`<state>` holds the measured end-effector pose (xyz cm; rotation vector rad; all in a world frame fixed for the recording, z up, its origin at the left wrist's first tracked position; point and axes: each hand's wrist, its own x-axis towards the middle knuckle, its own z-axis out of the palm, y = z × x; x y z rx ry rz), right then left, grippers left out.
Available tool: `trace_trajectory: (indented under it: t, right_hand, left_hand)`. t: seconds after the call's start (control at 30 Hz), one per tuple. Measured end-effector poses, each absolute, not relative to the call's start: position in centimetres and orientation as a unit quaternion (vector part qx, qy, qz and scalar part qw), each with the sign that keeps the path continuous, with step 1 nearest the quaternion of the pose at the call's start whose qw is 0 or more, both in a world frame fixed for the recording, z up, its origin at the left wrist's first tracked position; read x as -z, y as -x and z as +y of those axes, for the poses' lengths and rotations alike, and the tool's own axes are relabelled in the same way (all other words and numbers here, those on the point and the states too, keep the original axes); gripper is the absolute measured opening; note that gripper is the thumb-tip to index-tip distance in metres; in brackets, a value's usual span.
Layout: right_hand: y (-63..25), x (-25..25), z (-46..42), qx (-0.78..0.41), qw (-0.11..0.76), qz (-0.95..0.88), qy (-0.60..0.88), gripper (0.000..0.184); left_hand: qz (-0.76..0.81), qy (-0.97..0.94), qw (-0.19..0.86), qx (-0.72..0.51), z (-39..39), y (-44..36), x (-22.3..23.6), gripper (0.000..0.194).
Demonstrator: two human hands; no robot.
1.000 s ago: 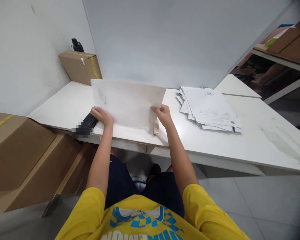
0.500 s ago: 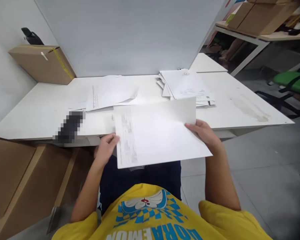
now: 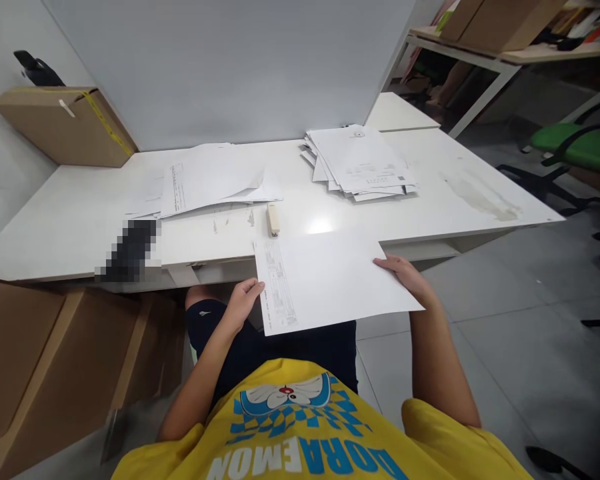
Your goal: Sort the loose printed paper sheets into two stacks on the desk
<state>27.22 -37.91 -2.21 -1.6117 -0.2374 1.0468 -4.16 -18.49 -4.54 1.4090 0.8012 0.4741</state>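
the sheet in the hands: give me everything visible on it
White paper sheet, one or a few together, landscape, nearly flat, held over the lap at the desk's front edge. A band of small grey print, unreadable, runs along its left edge; the rest is blank. Left hand pinches the left edge, right hand the right. No creases seen.

At frame centre, the left hand (image 3: 243, 301) and right hand (image 3: 405, 279) grip a paper sheet (image 3: 330, 283) by its side edges, just below the counter (image 3: 430, 207) and a stapler (image 3: 273, 219).
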Motion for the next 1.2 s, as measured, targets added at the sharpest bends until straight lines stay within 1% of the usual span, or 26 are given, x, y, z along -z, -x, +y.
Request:
trace_trajectory:
  t: [0.13, 0.27, 0.33, 0.4, 0.53, 0.63, 0.73, 0.83, 0.93, 1.2]
  right_hand:
    - [-27.9, 2.5, -38.5, -0.439, 0.568, -0.108, 0.688, 0.018]
    - [-28.6, 3.0, -38.7, -0.418, 0.587, -0.097, 0.686, 0.018]
    - [-29.2, 3.3, -38.9, -0.415, 0.59, -0.096, 0.686, 0.017]
    - [-29.9, 3.6, -39.1, -0.414, 0.588, -0.097, 0.689, 0.018]
    - [-31.1, 3.9, -39.5, -0.413, 0.587, -0.098, 0.69, 0.022]
    - [-31.5, 3.8, -39.7, -0.41, 0.584, -0.104, 0.693, 0.02]
    - [-31.5, 3.7, -39.8, -0.393, 0.578, -0.114, 0.706, 0.017]
    - [-31.4, 3.6, -39.8, -0.385, 0.574, -0.118, 0.714, 0.019]
    - [-31.3, 3.5, -39.6, -0.389, 0.573, -0.11, 0.713, 0.022]
    - [-30.9, 3.6, -39.5, -0.332, 0.6, -0.075, 0.724, 0.02]
  left_hand:
    - [0.339, -0.64, 0.661, -0.195, -19.0, 4.0, 4.6, 0.039]
    - [0.34, -0.641, 0.652, -0.219, -18.9, 3.3, 4.8, 0.027]
    - [0.345, -0.648, 0.638, -0.232, -18.7, 3.0, 4.9, 0.025]
    - [0.357, -0.676, 0.591, -0.256, -18.5, 2.8, 4.8, 0.025]
    - [0.347, -0.785, 0.393, -0.33, -17.8, 2.3, 3.9, 0.024]
    - [0.274, -0.859, 0.282, -0.328, -16.7, 1.2, 3.1, 0.032]
    - [0.21, -0.91, 0.193, -0.3, -15.0, -0.5, 3.2, 0.048]
    - [0.172, -0.938, 0.131, -0.27, -13.1, -2.0, 3.8, 0.065]
    - [0.168, -0.945, 0.099, -0.263, -12.0, -2.8, 4.4, 0.071]
    - [0.188, -0.936, 0.087, -0.285, -12.0, -3.7, 5.4, 0.068]
